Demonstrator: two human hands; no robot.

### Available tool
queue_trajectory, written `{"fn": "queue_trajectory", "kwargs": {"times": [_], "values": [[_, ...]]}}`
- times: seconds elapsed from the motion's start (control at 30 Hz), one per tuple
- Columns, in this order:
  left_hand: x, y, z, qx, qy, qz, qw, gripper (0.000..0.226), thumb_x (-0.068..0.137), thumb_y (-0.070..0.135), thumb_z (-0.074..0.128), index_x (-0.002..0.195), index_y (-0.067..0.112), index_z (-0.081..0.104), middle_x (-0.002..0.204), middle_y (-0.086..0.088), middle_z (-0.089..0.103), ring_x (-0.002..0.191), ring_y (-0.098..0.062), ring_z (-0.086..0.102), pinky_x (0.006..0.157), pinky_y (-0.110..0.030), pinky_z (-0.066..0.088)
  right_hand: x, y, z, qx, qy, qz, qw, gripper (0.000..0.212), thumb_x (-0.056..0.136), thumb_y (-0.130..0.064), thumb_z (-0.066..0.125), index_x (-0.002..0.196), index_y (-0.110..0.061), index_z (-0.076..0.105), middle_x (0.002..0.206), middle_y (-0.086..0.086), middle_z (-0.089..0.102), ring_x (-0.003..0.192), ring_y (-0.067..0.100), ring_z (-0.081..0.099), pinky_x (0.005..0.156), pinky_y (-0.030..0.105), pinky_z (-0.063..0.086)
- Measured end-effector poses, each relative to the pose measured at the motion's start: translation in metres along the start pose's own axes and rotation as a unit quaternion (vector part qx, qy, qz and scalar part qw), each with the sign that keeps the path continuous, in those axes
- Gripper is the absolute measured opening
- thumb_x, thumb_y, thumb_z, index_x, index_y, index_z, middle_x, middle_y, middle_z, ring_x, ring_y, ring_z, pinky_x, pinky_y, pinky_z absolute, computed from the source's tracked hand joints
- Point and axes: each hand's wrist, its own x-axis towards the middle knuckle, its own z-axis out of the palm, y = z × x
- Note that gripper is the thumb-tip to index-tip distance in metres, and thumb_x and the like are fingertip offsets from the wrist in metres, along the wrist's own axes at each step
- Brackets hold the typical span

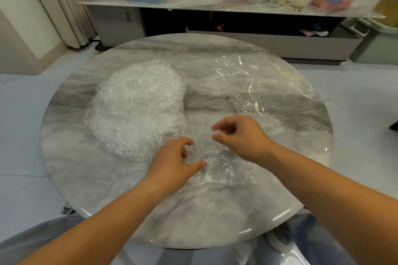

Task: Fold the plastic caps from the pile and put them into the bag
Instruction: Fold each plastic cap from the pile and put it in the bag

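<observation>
One plastic cap [224, 170] lay on the round marble table [193, 217], near of centre and slightly right. It was a thin, clear, crinkled film, partly flattened, with a gathered, wrinkled rim. The left hand [172, 159] gripped the cap's left portion, with the fingers curled into the film and the thumb laid across it. The right hand [243, 137] was raised over the cap's far portion, fingers curled, forefinger and thumb close together with a narrow gap. Whether film was caught between them could not be told. The pile [137, 103] of caps, a domed whitish heap, occupied the left half of the table. Its near-right edge lay just beside the left hand. The bag [265, 84], clear and flat, lay at far right. Its near edge was just beyond the right hand, and its right side reached close to the table rim. Bare marble was open between pile and bag, and between the cap and the near rim.
</observation>
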Motion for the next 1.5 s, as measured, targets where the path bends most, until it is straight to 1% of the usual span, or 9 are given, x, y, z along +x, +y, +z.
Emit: {"fn": "queue_trajectory", "kwargs": {"times": [0.13,0.27,0.47,0.63,0.83,1.03,1.3,1.4,1.5], "values": [[0.0,0.002,-0.005,-0.039,-0.023,-0.008,0.999,0.056,0.074,0.054,0.082,0.121,0.037,0.057,0.098,0.009,0.055,0.082,-0.005,0.056,0.077,-0.024,0.05,-0.024,0.002,-0.004,-0.034,-0.012,-0.066,0.997,0.01,0.087,-0.02,0.079,0.083,-0.029,0.075,0.088,-0.013,0.073,0.086,-0.002,0.066,0.079,0.012,0.05],[0.001,0.0,-0.019,-0.084,-0.096,-0.003,0.992,0.062,0.067,0.049,0.088,0.12,0.036,0.06,0.102,0.008,0.057,0.081,-0.004,0.056,0.078,-0.018,0.05,-0.049,0.019,0.001,-0.119,-0.019,-0.167,0.979,0.004,0.086,-0.036,0.074,0.089,-0.038,0.073,0.095,-0.02,0.067,0.096,0.0,0.063,0.093,0.03,0.047],[-0.004,0.006,-0.039,-0.05,-0.169,-0.002,0.984,0.083,0.054,0.075,0.074,0.127,0.039,0.057,0.114,0.015,0.059,0.101,0.0,0.058,0.083,-0.014,0.045,-0.077,0.042,0.013,-0.228,-0.047,-0.244,0.941,0.03,0.086,-0.06,0.063,0.1,-0.036,0.075,0.107,-0.017,0.062,0.104,0.007,0.057,0.102,0.036,0.037],[-0.011,0.019,-0.029,0.089,-0.135,-0.02,0.987,0.07,0.071,0.089,0.051,0.108,0.03,0.062,0.089,0.013,0.061,0.08,-0.004,0.06,0.071,-0.025,0.047,-0.087,0.049,0.015,-0.281,-0.074,-0.254,0.922,0.038,0.097,-0.062,0.048,0.108,-0.037,0.075,0.123,-0.01,0.055,0.122,0.01,0.047,0.109,0.031,0.028],[-0.016,0.022,-0.024,0.235,-0.097,0.006,0.967,0.052,0.08,0.078,0.056,0.09,0.026,0.058,0.079,0.011,0.059,0.073,-0.007,0.058,0.068,-0.028,0.05,-0.095,0.061,0.014,-0.263,-0.097,-0.231,0.932,0.046,0.098,-0.065,0.041,0.125,-0.039,0.067,0.135,-0.009,0.048,0.132,0.013,0.042,0.112,0.031,0.027],[-0.015,0.015,-0.025,0.142,-0.111,0.035,0.983,0.048,0.08,0.061,0.072,0.068,0.02,0.049,0.064,0.006,0.053,0.057,-0.009,0.047,0.059,-0.025,0.042,-0.104,0.069,0.01,-0.237,-0.113,-0.236,0.935,0.048,0.099,-0.065,0.042,0.137,-0.041,0.058,0.146,-0.01,0.041,0.14,0.009,0.034,0.117,0.032,0.024],[-0.01,0.007,-0.033,-0.074,-0.126,-0.085,0.986,0.041,0.075,0.037,0.087,0.095,0.016,0.057,0.072,-0.004,0.069,0.054,-0.009,0.06,0.056,-0.024,0.049,-0.108,0.072,0.011,-0.236,-0.1,-0.23,0.939,0.051,0.099,-0.068,0.039,0.139,-0.042,0.057,0.142,-0.01,0.04,0.139,0.007,0.033,0.12,0.041,0.023],[-0.012,0.002,-0.035,-0.065,-0.117,-0.081,0.988,0.032,0.078,0.035,0.085,0.099,0.021,0.065,0.072,0.003,0.068,0.054,-0.004,0.062,0.057,-0.022,0.048,-0.108,0.066,0.012,-0.245,-0.075,-0.238,0.937,0.053,0.098,-0.068,0.038,0.141,-0.042,0.054,0.136,-0.018,0.047,0.14,0.004,0.032,0.123,0.042,0.012],[-0.012,0.001,-0.033,-0.047,-0.11,-0.055,0.991,0.023,0.081,0.033,0.083,0.093,0.02,0.067,0.067,0.006,0.063,0.051,0.001,0.057,0.055,-0.019,0.047,-0.105,0.053,0.013,-0.221,-0.019,-0.246,0.943,0.048,0.097,-0.061,0.045,0.137,-0.037,0.057,0.136,-0.018,0.05,0.136,0.007,0.038,0.116,0.04,0.022]]}}
